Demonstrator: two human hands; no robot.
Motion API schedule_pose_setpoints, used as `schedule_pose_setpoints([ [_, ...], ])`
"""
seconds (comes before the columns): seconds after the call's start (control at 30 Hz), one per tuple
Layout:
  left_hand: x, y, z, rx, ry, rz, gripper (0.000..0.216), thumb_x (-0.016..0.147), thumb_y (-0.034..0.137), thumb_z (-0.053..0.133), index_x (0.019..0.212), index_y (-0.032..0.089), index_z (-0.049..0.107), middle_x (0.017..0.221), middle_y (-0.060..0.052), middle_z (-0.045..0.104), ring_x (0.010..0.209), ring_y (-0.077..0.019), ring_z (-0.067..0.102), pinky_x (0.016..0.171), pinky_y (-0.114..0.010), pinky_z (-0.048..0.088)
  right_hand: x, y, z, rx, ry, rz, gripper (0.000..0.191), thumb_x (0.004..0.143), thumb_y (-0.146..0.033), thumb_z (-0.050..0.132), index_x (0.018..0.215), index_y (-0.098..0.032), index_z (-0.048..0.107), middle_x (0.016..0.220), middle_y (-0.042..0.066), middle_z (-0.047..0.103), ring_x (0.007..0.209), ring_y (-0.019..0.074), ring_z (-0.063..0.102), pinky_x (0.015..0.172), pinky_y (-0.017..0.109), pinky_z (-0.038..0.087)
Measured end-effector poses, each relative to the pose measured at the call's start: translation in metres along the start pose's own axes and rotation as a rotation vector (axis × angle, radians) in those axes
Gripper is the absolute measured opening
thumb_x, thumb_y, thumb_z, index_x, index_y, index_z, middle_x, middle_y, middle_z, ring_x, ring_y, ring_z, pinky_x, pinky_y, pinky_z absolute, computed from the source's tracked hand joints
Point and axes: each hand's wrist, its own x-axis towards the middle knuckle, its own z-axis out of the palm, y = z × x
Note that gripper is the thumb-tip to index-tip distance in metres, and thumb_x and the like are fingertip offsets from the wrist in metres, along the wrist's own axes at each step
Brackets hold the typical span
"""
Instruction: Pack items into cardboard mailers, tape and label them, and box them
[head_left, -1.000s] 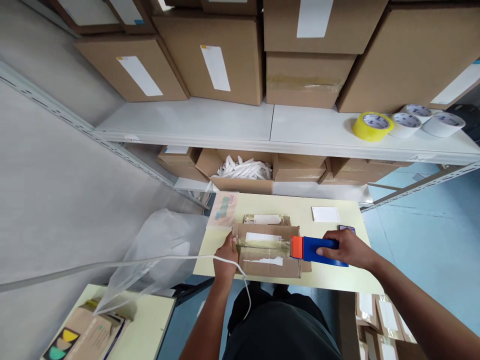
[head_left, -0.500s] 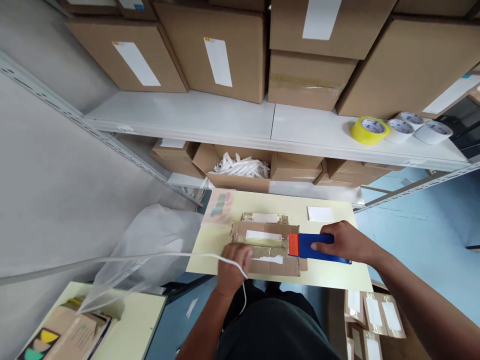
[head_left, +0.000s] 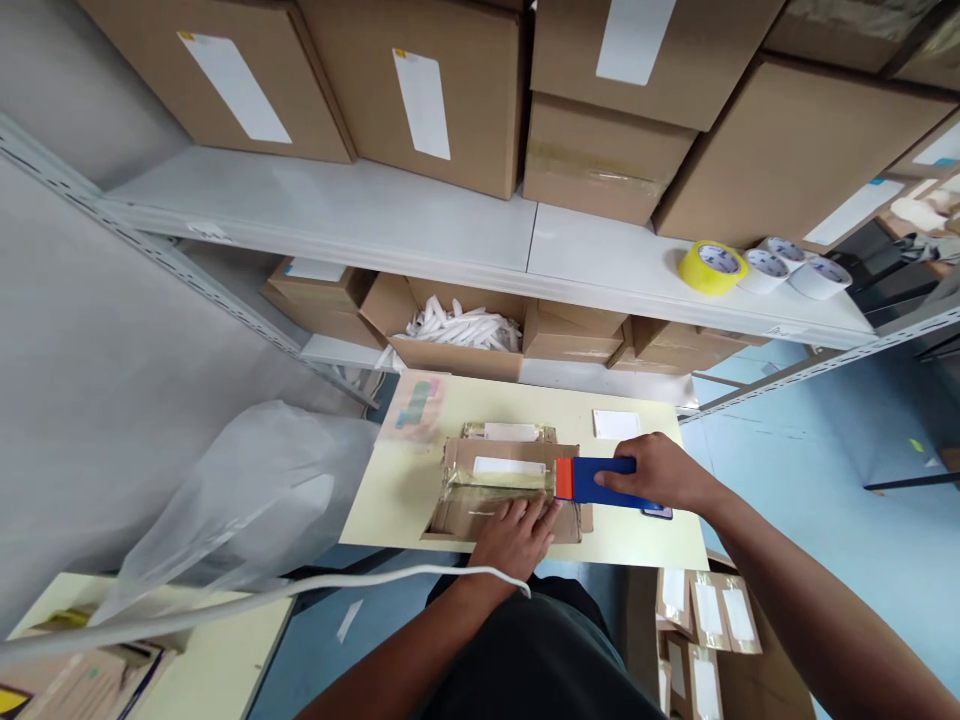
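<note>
A flat cardboard package (head_left: 491, 450), taped across and bearing a white label (head_left: 510, 467), lies on the pale yellow table. My left hand (head_left: 516, 532) rests on its near half, fingers spread flat over the taped surface. In my right hand (head_left: 660, 470) is a blue tape dispenser (head_left: 600, 478); its orange-red end touches or hovers just over the package's right edge. Another taped, labelled package (head_left: 551, 433) is partly hidden behind the first. A white cable (head_left: 360, 578) crosses in front of my left wrist.
Beyond the table (head_left: 360, 520) is a shelf (head_left: 450, 235) with large boxes and several tape rolls (head_left: 712, 267). Below sits an open box of white pieces (head_left: 465, 325). A white card (head_left: 616, 425) lies at the table's back right. Labelled packages (head_left: 706, 610) fill a carton at lower right.
My left hand has gone from a curled pose at the package's left to lying flat near its middle right. The torn white patch there is now mostly covered. The view has shifted slightly.
</note>
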Motion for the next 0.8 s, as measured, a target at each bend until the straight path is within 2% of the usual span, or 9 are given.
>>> schedule_pose_setpoints([
  [0.17, 0.002, 0.004, -0.008, 0.080, -0.024, 0.015, 0.050, 0.102, 0.031, 0.040, 0.151, 0.026, 0.046, 0.146, -0.012, 0.057, 0.107, -0.0292, 0.061, 0.085, -0.045, 0.045, 0.000, -0.001, 0.001, -0.007, 0.003, 0.021, 0.051, 0.081, -0.067, 0.063, 0.059, -0.021, 0.060, 0.062, 0.004, 0.063, 0.055, 0.0164, 0.054, 0.055, 0.030, 0.035],
  [0.37, 0.006, 0.010, -0.011, 0.173, 0.015, 0.014, 0.046, 0.101, 0.030, 0.043, 0.146, 0.022, 0.051, 0.140, -0.012, 0.062, 0.105, -0.0268, 0.061, 0.083, -0.042, 0.045, -0.001, -0.011, -0.001, -0.018, 0.024, 0.074, 0.053, 0.082, -0.067, 0.062, 0.057, -0.020, 0.059, 0.061, 0.004, 0.061, 0.056, 0.0157, 0.052, 0.054, 0.029, 0.035],
  [0.57, 0.007, 0.015, -0.006, 0.274, 0.069, 0.024, 0.043, 0.103, 0.029, 0.043, 0.141, 0.017, 0.056, 0.132, -0.012, 0.066, 0.099, -0.0231, 0.062, 0.080, -0.038, 0.045, -0.002, -0.022, 0.000, -0.022, 0.042, 0.079, 0.050, 0.083, -0.062, 0.060, 0.056, -0.020, 0.057, 0.059, 0.002, 0.057, 0.056, 0.0144, 0.049, 0.055, 0.028, 0.034],
  [0.8, 0.009, 0.015, 0.000, 0.264, 0.033, 0.102, 0.043, 0.100, 0.019, 0.044, 0.139, 0.012, 0.059, 0.122, -0.012, 0.072, 0.097, -0.0227, 0.063, 0.075, -0.037, 0.048, 0.000, -0.016, 0.006, 0.087, 0.080, 0.057, 0.051, 0.082, -0.060, 0.060, 0.053, -0.020, 0.050, 0.055, 0.000, 0.051, 0.054, 0.0131, 0.045, 0.053, 0.028, 0.030],
])
